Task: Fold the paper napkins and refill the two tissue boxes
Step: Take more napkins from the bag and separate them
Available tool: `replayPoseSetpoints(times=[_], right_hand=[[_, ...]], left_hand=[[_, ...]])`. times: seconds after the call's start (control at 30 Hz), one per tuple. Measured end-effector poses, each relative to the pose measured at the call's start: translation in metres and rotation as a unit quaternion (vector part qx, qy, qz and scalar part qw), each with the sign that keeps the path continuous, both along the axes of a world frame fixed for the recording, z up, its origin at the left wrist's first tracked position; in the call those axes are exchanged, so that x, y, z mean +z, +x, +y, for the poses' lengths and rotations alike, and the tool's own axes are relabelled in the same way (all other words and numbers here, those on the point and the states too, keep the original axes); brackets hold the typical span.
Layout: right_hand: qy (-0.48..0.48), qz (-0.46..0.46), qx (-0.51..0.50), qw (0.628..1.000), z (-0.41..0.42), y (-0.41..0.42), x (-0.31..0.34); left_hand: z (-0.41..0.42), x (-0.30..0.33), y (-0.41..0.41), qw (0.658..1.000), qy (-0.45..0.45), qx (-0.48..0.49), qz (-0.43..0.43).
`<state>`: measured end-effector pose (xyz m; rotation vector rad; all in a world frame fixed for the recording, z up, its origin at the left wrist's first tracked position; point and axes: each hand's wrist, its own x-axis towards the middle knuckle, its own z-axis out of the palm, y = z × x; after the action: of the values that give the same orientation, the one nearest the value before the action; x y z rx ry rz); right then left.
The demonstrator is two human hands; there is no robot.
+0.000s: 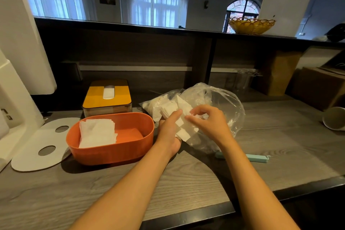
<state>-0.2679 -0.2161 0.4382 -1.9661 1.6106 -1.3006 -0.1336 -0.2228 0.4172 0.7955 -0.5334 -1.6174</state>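
Napkins: white paper napkins (183,127), a loose bundle held between both hands above the tabletop (186,179), just right of the orange box.
Left hand: left hand (170,132) palm up beneath the bundle, fingers extended along it, thumb side pressed to the paper; supports rather than clenches.
Right hand: right hand (207,119) above the bundle, fingers curled, fingertips pinching the top napkin's edge.
Orange box: open oval tissue box (112,147), lid off, a stack of folded napkins (97,133) lying in its left half.
Yellow box: lidded tissue box (107,97) behind the orange one, a white napkin showing in its slot.
Bag: clear plastic bag (220,102) behind the hands, more napkins inside.
Lid: white oval lid (37,151) with two holes, flat at left.
Clip: pale green sealing clip (248,157) lying near the right forearm.
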Motion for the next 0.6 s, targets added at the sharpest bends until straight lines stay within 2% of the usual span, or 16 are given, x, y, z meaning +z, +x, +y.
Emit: replayPoseSetpoints(times=[0.2, 0.37, 0.47, 0.53, 0.6], right_hand=[[0.002, -0.003, -0.018, 1.0, -0.0019, 0.0006, -0.0018], [-0.003, -0.149, -0.06, 0.987, 0.0005, -0.0017, 0.0015], [0.058, -0.201, -0.088, 0.974, 0.0017, -0.0062, 0.0034], [0.125, -0.209, -0.079, 0.967, 0.0008, -0.0063, 0.003], [0.139, -0.209, -0.052, 0.966, 0.0016, -0.0055, 0.0061]], left_hand=[[-0.0019, -0.0032, -0.0013, 0.998, 0.021, 0.022, -0.047], [-0.0018, -0.0017, 0.0006, 0.999, 0.028, 0.039, -0.022], [-0.0014, 0.0001, 0.0013, 0.998, 0.022, 0.057, -0.004], [-0.0013, 0.0017, 0.002, 0.998, 0.018, 0.058, 0.004], [-0.002, 0.0026, 0.0036, 0.998, 0.017, 0.058, 0.001]])
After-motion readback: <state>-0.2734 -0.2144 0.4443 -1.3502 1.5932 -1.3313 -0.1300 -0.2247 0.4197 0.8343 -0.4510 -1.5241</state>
